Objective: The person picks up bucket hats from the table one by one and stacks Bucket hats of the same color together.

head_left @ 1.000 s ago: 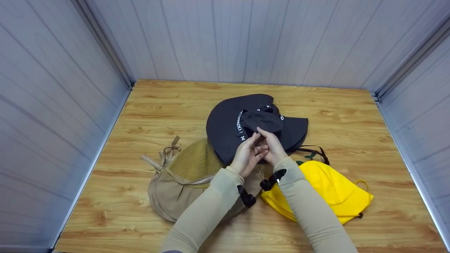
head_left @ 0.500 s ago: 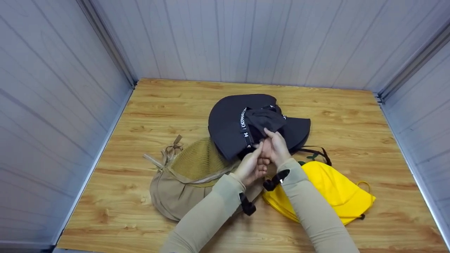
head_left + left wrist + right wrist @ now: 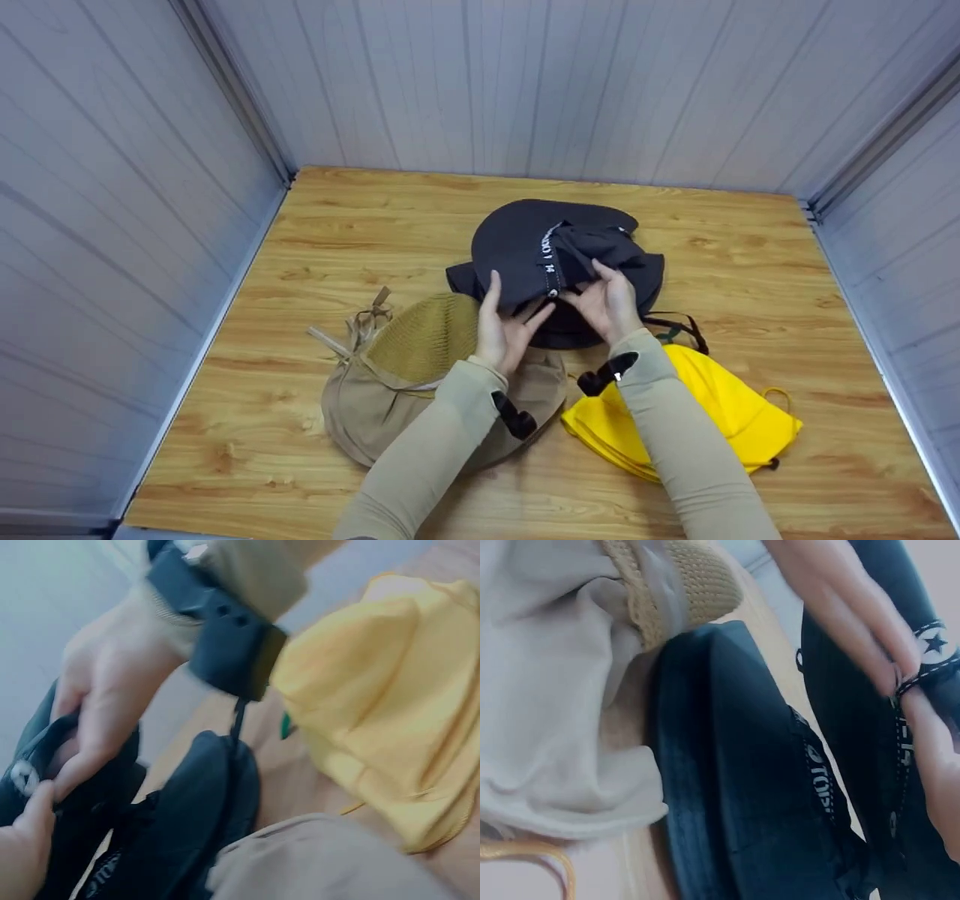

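Note:
A black hat (image 3: 517,236) with a white-lettered band is held slightly raised between both hands, its brim tilted. Its edge lies between the thumb and fingers of the left hand (image 3: 504,337). On the right side of the same edge, the right hand (image 3: 611,304) pinches the cloth; the left wrist view shows this right hand (image 3: 112,682) gripping the fold. Underneath lies more black brim (image 3: 562,334), also with a lettered band in the right wrist view; I cannot tell whether it is a second hat. A tan hat (image 3: 420,420) with a mesh crown lies beside the left forearm.
A yellow hat (image 3: 705,397) with a cord lies under and beside the right forearm. A thin black strap (image 3: 694,330) sticks out behind it. Pale panel walls (image 3: 480,90) enclose the wooden table (image 3: 360,217) at the back and both sides.
The hands have moved apart, the left one leftward and the right one rightward. The upper black brim has shifted right and lifted, exposing black brim beneath it. The tan and yellow hats stay put.

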`<state>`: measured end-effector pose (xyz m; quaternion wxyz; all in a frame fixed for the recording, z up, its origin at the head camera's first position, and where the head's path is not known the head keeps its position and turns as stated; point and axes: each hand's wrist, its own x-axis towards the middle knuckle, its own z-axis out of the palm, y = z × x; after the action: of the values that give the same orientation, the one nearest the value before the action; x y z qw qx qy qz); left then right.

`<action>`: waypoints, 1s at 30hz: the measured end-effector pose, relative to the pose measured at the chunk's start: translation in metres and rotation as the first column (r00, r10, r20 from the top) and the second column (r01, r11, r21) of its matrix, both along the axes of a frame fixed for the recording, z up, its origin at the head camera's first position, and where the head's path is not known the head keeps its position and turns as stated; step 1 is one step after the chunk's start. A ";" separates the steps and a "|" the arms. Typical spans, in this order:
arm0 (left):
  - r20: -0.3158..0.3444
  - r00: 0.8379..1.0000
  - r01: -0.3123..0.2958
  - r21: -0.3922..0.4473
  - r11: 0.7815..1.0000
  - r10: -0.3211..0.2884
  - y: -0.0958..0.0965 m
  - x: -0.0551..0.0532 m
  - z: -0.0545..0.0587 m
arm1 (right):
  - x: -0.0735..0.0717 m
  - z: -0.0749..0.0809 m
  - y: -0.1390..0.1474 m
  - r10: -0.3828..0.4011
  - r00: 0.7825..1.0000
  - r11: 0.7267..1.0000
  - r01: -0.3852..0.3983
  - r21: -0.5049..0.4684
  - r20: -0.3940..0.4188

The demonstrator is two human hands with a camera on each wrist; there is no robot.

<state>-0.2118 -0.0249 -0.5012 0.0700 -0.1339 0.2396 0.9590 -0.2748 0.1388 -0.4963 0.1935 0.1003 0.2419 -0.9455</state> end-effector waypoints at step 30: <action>-0.112 0.969 0.193 -0.216 0.957 -0.220 -0.025 -0.007 0.006 | 0.009 0.005 0.043 -0.080 0.992 0.996 0.084 0.031 -0.099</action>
<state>-0.2192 -0.0495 -0.4950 0.1397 -0.0495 0.3533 0.9237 -0.2661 0.1821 -0.4916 0.1405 0.0672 0.2635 -0.9520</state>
